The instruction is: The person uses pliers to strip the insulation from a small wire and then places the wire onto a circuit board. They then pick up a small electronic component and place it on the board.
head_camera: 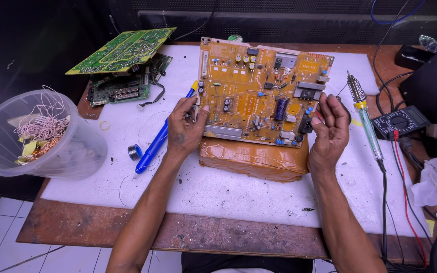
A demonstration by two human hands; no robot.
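Both hands hold the orange circuit board (pixel 261 93) by its sides, propped on a tape-wrapped block (pixel 254 159) on the table (pixel 238 194). The left hand (pixel 185 129) pinches the left edge; the right hand (pixel 330 129) curls loosely at the right edge. A blue tool (pixel 155 144) lies just left.

Your circuit board (pixel 261 93) sits on wrapped block (pixel 254 159), mid worktop (pixel 218 194). Tub (pixel 36 136) w/ wire far left, spare boards (pixel 122 65) behind it. Soldering iron (pixel 365 116) right, multimeter (pixel 400 121) beyond.
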